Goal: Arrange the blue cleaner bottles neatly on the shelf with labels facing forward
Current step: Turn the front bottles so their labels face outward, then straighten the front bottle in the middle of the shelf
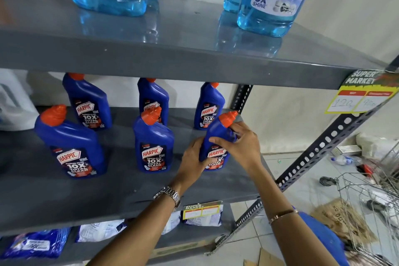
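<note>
Several dark blue cleaner bottles with red caps stand on the grey middle shelf [121, 196], labels facing me. The front row holds a left bottle [71, 144], a middle bottle [153, 144] and a right bottle [218, 136]. Behind them stand three more: back left [88, 101], back middle [152, 96], back right [208, 106]. Both hands grip the front right bottle. My left hand [193, 161] wraps its lower left side. My right hand [241, 143] holds its shoulder just under the cap, hiding part of the label.
Light blue glass-cleaner bottles [274, 0] stand on the top shelf. A yellow price tag [362, 97] hangs at the upper shelf's right end. Pouches [34, 244] lie on the bottom shelf. A perforated steel upright [319, 151] and a wire cart [371, 205] stand at the right.
</note>
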`<state>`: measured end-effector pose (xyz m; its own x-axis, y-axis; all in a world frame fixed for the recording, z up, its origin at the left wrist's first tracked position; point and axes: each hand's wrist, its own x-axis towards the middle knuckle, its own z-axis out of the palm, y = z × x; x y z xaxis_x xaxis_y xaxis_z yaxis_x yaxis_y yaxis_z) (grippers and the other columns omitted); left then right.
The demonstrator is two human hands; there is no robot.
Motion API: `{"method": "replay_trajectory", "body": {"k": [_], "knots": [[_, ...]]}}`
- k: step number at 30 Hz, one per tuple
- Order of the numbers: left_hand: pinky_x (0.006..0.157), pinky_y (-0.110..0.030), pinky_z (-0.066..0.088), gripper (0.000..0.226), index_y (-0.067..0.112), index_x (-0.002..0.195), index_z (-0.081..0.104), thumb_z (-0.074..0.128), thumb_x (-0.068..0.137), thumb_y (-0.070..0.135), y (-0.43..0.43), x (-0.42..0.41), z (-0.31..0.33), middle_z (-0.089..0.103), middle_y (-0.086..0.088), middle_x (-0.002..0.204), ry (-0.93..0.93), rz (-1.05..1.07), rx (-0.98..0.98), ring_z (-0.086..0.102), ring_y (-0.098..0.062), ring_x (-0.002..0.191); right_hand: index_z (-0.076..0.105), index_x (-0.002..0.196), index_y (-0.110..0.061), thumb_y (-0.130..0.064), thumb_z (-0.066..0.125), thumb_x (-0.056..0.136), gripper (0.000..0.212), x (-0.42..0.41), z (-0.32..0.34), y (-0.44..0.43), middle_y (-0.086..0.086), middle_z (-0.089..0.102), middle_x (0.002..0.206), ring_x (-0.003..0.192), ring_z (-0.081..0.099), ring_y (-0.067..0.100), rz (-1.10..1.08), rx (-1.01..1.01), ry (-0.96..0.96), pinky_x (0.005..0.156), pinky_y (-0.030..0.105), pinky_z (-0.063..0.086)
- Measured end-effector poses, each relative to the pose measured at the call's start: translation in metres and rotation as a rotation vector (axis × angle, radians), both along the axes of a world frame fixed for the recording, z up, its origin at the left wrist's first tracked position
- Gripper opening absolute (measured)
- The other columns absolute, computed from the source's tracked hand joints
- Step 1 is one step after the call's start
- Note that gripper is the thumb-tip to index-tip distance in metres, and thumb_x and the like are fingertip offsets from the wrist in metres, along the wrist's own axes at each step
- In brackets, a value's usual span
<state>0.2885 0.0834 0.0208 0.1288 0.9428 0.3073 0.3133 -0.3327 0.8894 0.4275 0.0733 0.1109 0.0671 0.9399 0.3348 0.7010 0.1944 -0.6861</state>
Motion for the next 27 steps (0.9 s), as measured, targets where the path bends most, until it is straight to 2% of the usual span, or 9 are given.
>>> {"method": "replay_trajectory", "body": {"k": [3,5,9,12,16,18,20,23,27], "knots": [[0.098,-0.038,0.047,0.066,0.012,0.132,0.039,0.073,0.075,0.011,-0.012,-0.002,-0.001,0.051,-0.009,0.13,-0.046,-0.006,-0.02,0.052,-0.02,0.118,0.064,0.108,-0.024,-0.052,0.076,0.062,0.054,-0.001,-0.002,0.0,0.0,0.064,0.107,0.088,0.062,0.016,0.007,-0.035,0.027,0.076,0.038,0.056],[0.096,-0.024,0.045,0.067,0.023,0.133,0.038,0.072,0.077,0.014,-0.031,-0.011,-0.001,0.049,0.005,0.13,-0.12,0.062,-0.024,0.05,-0.006,0.117,0.06,0.114,-0.022,-0.045,0.075,0.069,0.053,-0.003,-0.004,-0.005,0.0,0.063,0.109,0.096,0.061,0.02,0.009,-0.043,0.048,0.081,0.038,0.054],[0.091,-0.014,0.045,0.041,0.034,0.118,0.052,0.065,0.083,0.016,-0.093,-0.067,-0.011,0.062,0.023,0.115,-0.146,0.173,0.196,0.06,-0.002,0.106,0.049,0.127,-0.019,-0.044,0.066,0.08,0.056,-0.011,-0.036,-0.043,0.006,0.056,0.129,0.12,0.048,0.022,-0.189,0.148,0.084,0.101,0.04,0.039],[0.09,-0.015,0.043,0.023,0.034,0.105,0.057,0.061,0.083,0.033,-0.13,-0.14,-0.027,0.062,0.024,0.107,-0.138,0.432,0.301,0.06,-0.001,0.1,0.051,0.114,-0.028,-0.045,0.055,0.08,0.038,-0.049,-0.067,-0.091,0.001,0.057,0.112,0.105,0.048,0.013,-0.253,0.259,0.245,0.092,0.033,0.04],[0.09,-0.023,0.046,0.029,0.029,0.105,0.05,0.063,0.078,0.029,-0.137,-0.225,-0.032,0.056,0.007,0.108,-0.323,0.748,0.27,0.056,-0.005,0.098,0.058,0.088,-0.036,-0.02,0.054,0.082,0.018,-0.125,-0.084,-0.109,-0.004,0.062,0.092,0.084,0.059,0.003,0.165,0.095,0.328,0.066,0.016,0.049],[0.089,-0.016,0.047,0.035,0.029,0.106,0.047,0.065,0.08,0.013,-0.129,-0.255,-0.027,0.054,0.0,0.111,-0.36,0.73,0.219,0.056,-0.003,0.099,0.058,0.095,-0.036,-0.024,0.051,0.083,0.018,-0.163,-0.081,-0.101,-0.004,0.062,0.096,0.083,0.063,0.006,0.402,-0.063,0.223,0.064,0.025,0.054],[0.091,-0.017,0.047,0.044,0.017,0.112,0.047,0.065,0.078,-0.005,-0.118,-0.273,-0.025,0.053,-0.01,0.121,-0.379,0.642,0.085,0.055,-0.005,0.105,0.052,0.113,-0.036,-0.031,0.053,0.086,0.028,-0.198,-0.077,-0.085,-0.004,0.058,0.113,0.097,0.061,0.007,0.532,-0.147,0.076,0.076,0.037,0.055],[0.099,-0.025,0.041,0.054,0.006,0.126,0.041,0.065,0.078,-0.004,-0.102,-0.285,-0.022,0.047,-0.011,0.132,-0.364,0.53,-0.068,0.048,-0.015,0.118,0.039,0.134,-0.015,-0.021,0.06,0.088,0.051,-0.24,-0.069,-0.055,0.006,0.051,0.132,0.114,0.054,0.015,0.501,-0.242,0.203,0.093,0.04,0.05],[0.079,-0.006,0.047,0.048,0.012,0.127,0.042,0.061,0.084,0.004,-0.085,-0.284,-0.014,0.053,0.001,0.12,-0.402,0.46,-0.121,0.056,0.002,0.103,0.035,0.136,-0.011,-0.016,0.055,0.092,0.049,-0.27,-0.058,-0.029,0.012,0.057,0.128,0.117,0.056,0.025,0.479,-0.336,0.4,0.097,0.042,0.049]]}}
